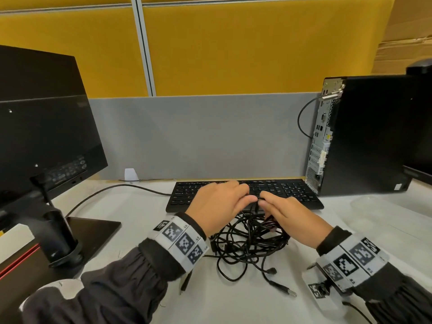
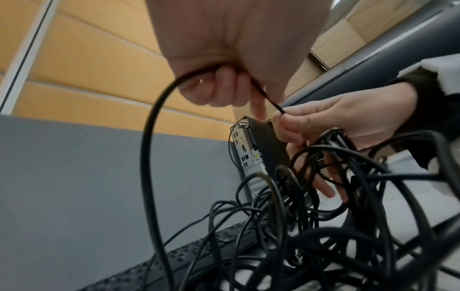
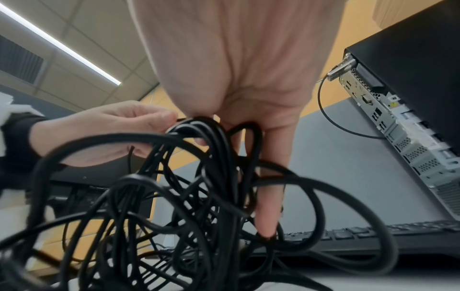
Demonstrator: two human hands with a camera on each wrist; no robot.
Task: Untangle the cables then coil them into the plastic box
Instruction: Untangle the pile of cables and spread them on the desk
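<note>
- Tangled heap of thin black cables [image 1: 247,239] lies at lower centre on the white desk [image 1: 145,206], loose plug ends trailing toward the bottom edge.
- Left hand [image 1: 217,206], palm down, curls round one strand.
- Right hand [image 1: 289,218] pinches that strand, loops hooked over its fingers [image 3: 266,216].

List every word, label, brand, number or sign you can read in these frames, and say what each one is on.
None can be read for certain.
Wristbands: black-and-white square code patterns; the tiny print beside them is too small.
Monitor: white port labels on its back, blurred.
Keyboard: key legends too small.
Computer tower: yellow sticker and small white label, unreadable.
Second monitor: faint mark on its lower edge, illegible.
</note>
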